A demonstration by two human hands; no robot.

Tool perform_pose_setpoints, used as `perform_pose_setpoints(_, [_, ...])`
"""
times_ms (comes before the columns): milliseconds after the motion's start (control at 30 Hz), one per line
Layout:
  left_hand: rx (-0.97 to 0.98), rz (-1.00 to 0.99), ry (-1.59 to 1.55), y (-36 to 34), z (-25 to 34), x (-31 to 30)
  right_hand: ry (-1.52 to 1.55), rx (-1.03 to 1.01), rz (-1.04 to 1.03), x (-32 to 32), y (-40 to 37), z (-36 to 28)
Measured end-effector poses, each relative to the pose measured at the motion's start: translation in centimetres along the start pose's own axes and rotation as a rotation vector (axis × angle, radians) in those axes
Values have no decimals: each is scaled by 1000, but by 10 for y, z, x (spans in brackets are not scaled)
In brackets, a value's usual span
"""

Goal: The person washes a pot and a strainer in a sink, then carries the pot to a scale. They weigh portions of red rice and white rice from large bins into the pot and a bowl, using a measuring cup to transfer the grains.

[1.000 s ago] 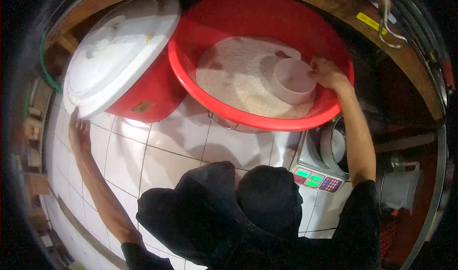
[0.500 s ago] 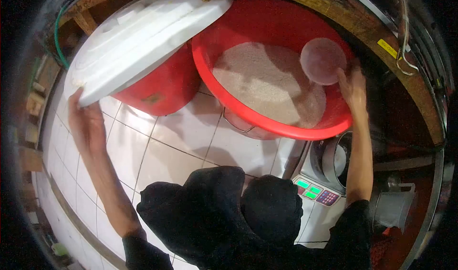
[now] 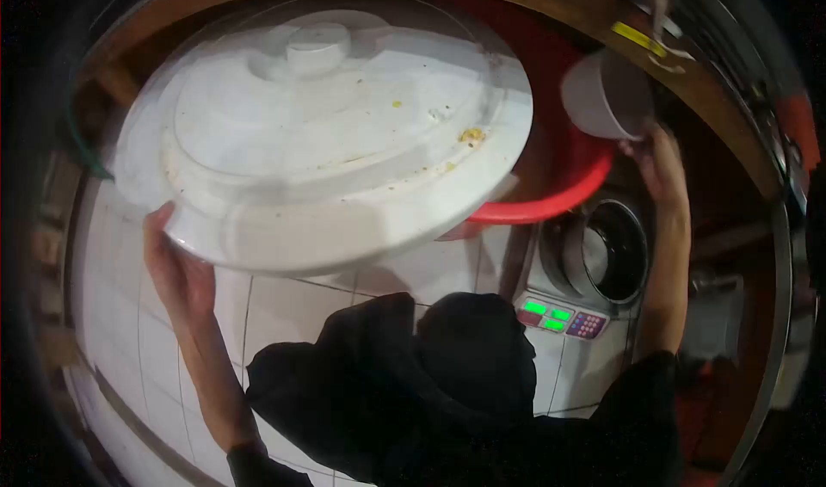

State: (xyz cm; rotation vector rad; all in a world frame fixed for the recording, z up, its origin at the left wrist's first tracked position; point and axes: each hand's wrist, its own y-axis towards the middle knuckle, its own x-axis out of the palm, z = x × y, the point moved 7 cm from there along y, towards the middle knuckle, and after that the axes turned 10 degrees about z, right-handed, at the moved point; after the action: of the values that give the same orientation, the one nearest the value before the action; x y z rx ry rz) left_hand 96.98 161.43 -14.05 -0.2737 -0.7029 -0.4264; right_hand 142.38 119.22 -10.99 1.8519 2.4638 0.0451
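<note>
My left hand (image 3: pixel 182 272) grips the near-left edge of a large round white lid (image 3: pixel 284 143), thumb on top and fingers underneath. The lid has a raised knob and yellowish crumbs on its upper face. It is tilted and covers most of a red tub (image 3: pixel 551 207), whose right side still shows. My right hand (image 3: pixel 661 169) is closed on the rim of a whitish plastic tub-shaped cup (image 3: pixel 594 95), held tilted over the red tub's right edge. The pale grain seen earlier in the tub is hidden under the lid.
Right of the red tub, a digital scale (image 3: pixel 559 315) with green displays carries a metal pot (image 3: pixel 619 255). A translucent jug (image 3: pixel 714 315) stands farther right. A wooden beam (image 3: pixel 723 100) with a yellow label (image 3: pixel 638 38) curves along the back. White floor tiles (image 3: pixel 284 315) lie below.
The lid has swung right from above the other red bucket to over the grain tub. My right hand has lifted the cup off the grain, rightward past the tub's edge.
</note>
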Motion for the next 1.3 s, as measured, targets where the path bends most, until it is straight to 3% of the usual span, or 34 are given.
perform_pose_setpoints(67, [-34, -57, 72, 5, -21, 15, 253, -5, 18, -2, -2, 3])
perform_pose_setpoints(167, [-205, -254, 273, 11, -69, 51, 327, 41, 119, -7, -5, 5])
perform_pose_setpoints(200, [-186, -287, 385, 17, -81, 50, 343, 73, 80, -6, -6, 7])
perform_pose_setpoints(233, [-156, -321, 493, 26, -94, 51, 323, 39, 181, 9, -27, -12])
perform_pose_setpoints(300, [-233, -144, 617, 24, -111, 64, 354, 130, 41, 9, -18, 2])
perform_pose_setpoints(333, [-267, -316, 709, 39, -125, 64, 335, 96, 55, 19, -35, -13])
perform_pose_setpoints(367, [-298, -357, 711, 46, -130, 64, 322, 73, 5, 27, -38, -16])
perform_pose_setpoints(533, [33, -246, 1144, 67, -115, 54, 122, 51, -65, 60, -44, -20])
perform_pose_setpoints(567, [34, -280, 1157, 62, -114, 58, 49, 37, -81, 64, -45, -23])
perform_pose_setpoints(633, [230, -153, 1165, 57, -100, 63, -23, 3, -77, 52, -48, -31])
perform_pose_setpoints(700, [296, -203, 1104, 80, -88, 55, -183, -106, -13, 29, -59, -38])
perform_pose_setpoints(800, [393, -187, 1049, 112, -63, 23, -181, -216, 381, -62, -112, -40])
perform_pose_setpoints(867, [503, -229, 1139, 94, -48, 21, -171, -312, 760, -153, -159, -19])
perform_pose_setpoints(933, [518, -133, 1122, 79, -41, 20, -535, -404, 1200, -248, -220, -5])
perform_pose_setpoints(967, [530, -76, 1117, 77, -34, 22, -708, -344, 1416, -323, -243, 24])
perform_pose_setpoints(1000, [501, -148, 1118, 84, -26, 13, -1011, -315, 1606, -359, -271, 27])
perform_pose_setpoints(1033, [499, -148, 1121, 88, -22, 7, -954, -170, 1677, -400, -289, 46])
perform_pose_setpoints(1067, [456, -165, 1006, 92, -21, 5, -960, 161, 1799, -445, -301, 80])
perform_pose_setpoints(1100, [414, -179, 888, 92, -22, 5, -962, 165, 1800, -476, -312, 94])
perform_pose_setpoints(1167, [523, -88, 1003, 59, -22, 46, -254, 209, 1316, -529, -307, 156])
perform_pose_setpoints(1200, [618, -40, 937, 18, -22, 88, -412, 331, 1367, -562, -311, 175])
perform_pose_setpoints(1233, [712, 6, 869, -11, -21, 118, -407, 334, 1374, -572, -304, 174])
perform_pose_setpoints(1267, [805, -98, 858, -24, -22, 142, -435, 290, 1350, -575, -300, 169])
perform_pose_setpoints(1300, [809, -110, 864, -8, -16, 140, -463, 246, 1323, -570, -297, 164])
